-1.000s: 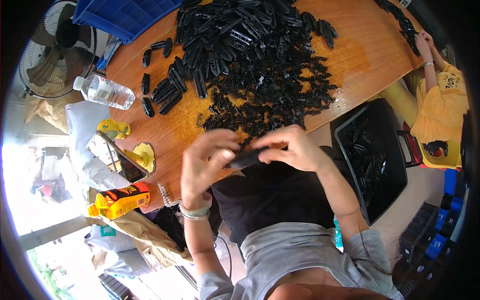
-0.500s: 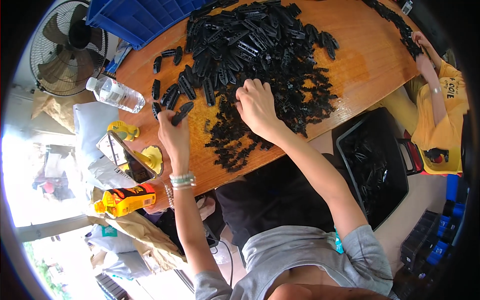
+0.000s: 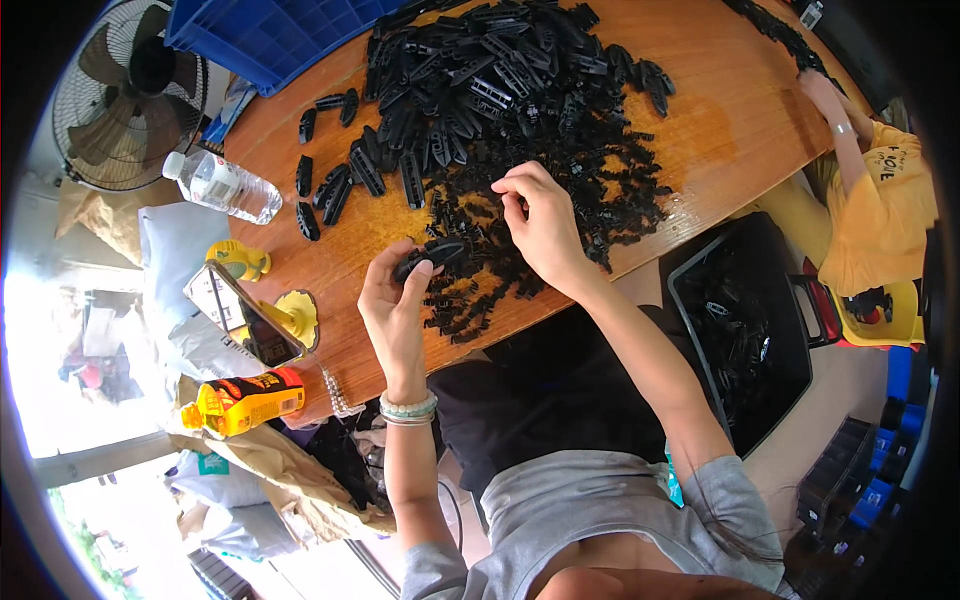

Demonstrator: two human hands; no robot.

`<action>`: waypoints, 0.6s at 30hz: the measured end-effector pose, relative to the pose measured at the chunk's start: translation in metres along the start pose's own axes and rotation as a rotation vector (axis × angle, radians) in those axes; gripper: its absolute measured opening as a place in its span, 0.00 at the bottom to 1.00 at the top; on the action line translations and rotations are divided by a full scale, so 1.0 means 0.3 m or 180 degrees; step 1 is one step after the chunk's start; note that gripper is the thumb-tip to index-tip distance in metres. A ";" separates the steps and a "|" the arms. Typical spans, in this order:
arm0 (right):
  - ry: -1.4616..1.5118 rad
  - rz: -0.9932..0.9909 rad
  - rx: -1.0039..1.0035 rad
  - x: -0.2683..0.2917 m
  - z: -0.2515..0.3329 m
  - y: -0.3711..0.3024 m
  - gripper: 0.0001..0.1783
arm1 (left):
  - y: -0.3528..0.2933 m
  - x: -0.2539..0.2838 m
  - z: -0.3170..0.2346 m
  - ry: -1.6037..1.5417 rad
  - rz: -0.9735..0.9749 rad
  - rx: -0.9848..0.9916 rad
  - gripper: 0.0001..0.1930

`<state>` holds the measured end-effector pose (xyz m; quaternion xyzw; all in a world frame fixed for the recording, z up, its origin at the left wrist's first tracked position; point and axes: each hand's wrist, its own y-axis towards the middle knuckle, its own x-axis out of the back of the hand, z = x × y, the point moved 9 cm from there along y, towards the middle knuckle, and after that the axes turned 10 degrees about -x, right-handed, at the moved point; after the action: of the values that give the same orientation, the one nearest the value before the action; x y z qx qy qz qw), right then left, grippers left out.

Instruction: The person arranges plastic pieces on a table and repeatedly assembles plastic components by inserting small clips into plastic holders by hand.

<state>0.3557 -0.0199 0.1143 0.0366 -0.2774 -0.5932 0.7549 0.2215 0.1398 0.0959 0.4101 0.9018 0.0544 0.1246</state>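
Black shell [image 3: 440, 254]: in the head view, held over the near left part of the bench [image 3: 730, 120], beside the small toothed strips [image 3: 462, 312].
Left hand [image 3: 393, 305]: clamped on the shell, thumb on its near side, fingers at its left end; the right end sticks out uncovered.
Right hand [image 3: 545, 222]: apart from the left, fingers curled above the strips; whether it pinches one, I cannot tell.
Shell's feel: probably light and stiff, like moulded plastic; the smooth surface may slide under a loose thumb.
Shell's hold: best by the long sides near one rounded end, leaving the middle uncovered.
Strips' feel: likely very light and a little springy; the fine teeth could snag on neighbours or bend under a hard squeeze.
Strips' hold: a fingertip pinch, one strip at a time, along its length.
Shell heap [image 3: 490, 65]: far side, similar shells lying tangled; the separate shells [image 3: 304, 176] at its left look easier to grasp.
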 end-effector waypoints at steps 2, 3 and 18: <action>-0.0257 0.0099 0.0061 -0.004 0.001 0.004 0.07 | -0.011 0.017 0.001 0.0144 0.0002 0.0132 0.13; -0.0418 0.0075 0.0191 0.005 0.010 0.012 0.05 | -0.013 0.022 -0.019 0.0170 -0.0023 0.0004 0.13; -0.1685 0.0853 0.0692 -0.176 0.063 0.020 0.03 | -0.095 0.027 -0.051 0.0033 0.0043 0.0119 0.10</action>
<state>0.3447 0.0353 0.1127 -0.0754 -0.5284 -0.4442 0.7196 0.1915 0.1273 0.1035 0.4182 0.9005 0.0405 0.1119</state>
